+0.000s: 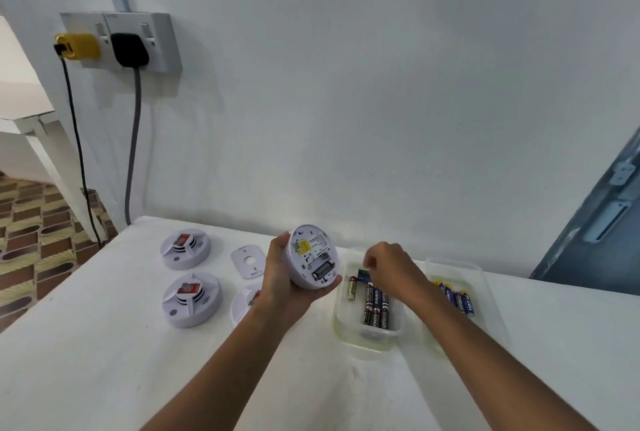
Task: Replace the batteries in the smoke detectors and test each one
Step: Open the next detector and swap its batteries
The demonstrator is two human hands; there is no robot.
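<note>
Above table edge, left hand (282,280) gripping detector (313,259), right hand (391,269) pinching battery (363,274).

"EVEREADY" was printed on the black cylindrical batteries (376,306) in the lower middle; the blue ones (462,302) at right read "PK CELL", I think.

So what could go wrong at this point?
1. Two trays of batteries sit side by side; the right hand reaching into the near one could mix old cells with new.
2. The left hand holds the open detector tilted, one battery seated; it might slip out.
3. Three detectors wait nearby; one could go untested.
</note>
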